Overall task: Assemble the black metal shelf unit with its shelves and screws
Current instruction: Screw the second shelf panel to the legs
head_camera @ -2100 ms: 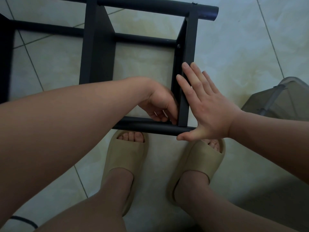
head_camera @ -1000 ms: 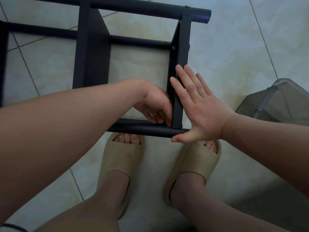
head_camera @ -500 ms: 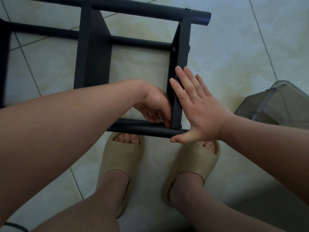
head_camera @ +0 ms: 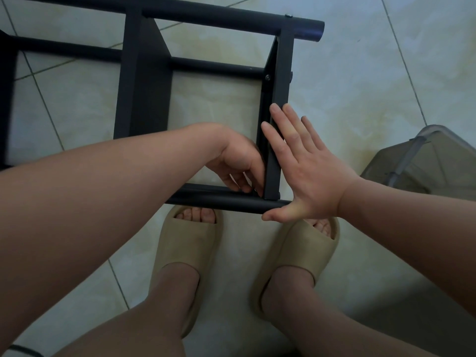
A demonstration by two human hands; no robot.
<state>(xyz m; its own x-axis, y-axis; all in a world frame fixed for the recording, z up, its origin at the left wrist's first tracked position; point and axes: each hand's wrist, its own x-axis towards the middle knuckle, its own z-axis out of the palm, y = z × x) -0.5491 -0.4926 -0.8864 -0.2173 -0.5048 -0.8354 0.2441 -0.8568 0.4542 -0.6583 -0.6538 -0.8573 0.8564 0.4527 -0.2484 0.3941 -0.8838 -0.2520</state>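
While the black metal shelf unit (head_camera: 144,86) lay on the tiled floor (head_camera: 360,86) before the person's feet, the right hand (head_camera: 306,171) pressed flat, fingers straight, against its end panel (head_camera: 279,81). The left hand (head_camera: 239,161) curled its fingers inside the corner by the near tube (head_camera: 219,200); whether they held anything could not be told.

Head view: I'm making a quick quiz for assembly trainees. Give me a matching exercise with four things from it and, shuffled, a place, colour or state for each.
Things
1. right hand
2. left hand
3. slippers
4. plastic bin

Descriptions
A. translucent grey, on the floor at the right edge
B. flat, fingers straight, against the end panel
C. beige, being worn
D. fingers curled in the inner corner by the near tube

Pairs: 1-B, 2-D, 3-C, 4-A
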